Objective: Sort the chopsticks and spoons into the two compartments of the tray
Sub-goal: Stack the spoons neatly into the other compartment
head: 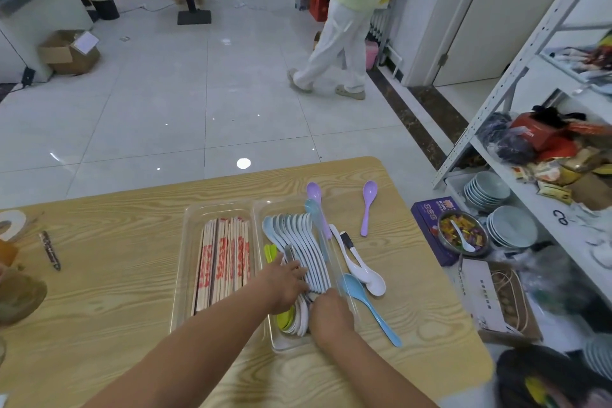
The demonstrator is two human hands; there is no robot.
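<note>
A clear two-compartment tray [251, 209] lies on the wooden table. Its left compartment holds wrapped chopsticks [222, 262] side by side. Its right compartment holds a nested row of white spoons [298, 242], with a yellow-green spoon [270, 252] at their left. My left hand [284, 285] rests with fingers stretched over the near end of the row. My right hand [331, 315] presses down on the spoons at the compartment's near end. Outside the tray lie a blue spoon [367, 305], a white spoon [361, 268], and two purple spoons [368, 205] [316, 199].
A marker pen [49, 250] lies at the table's left. To the right, a shelf [516, 182] carries stacked plates [511, 230], a metal bowl of sweets [462, 232] and boxes. A person [347, 20] walks across the tiled floor beyond the table.
</note>
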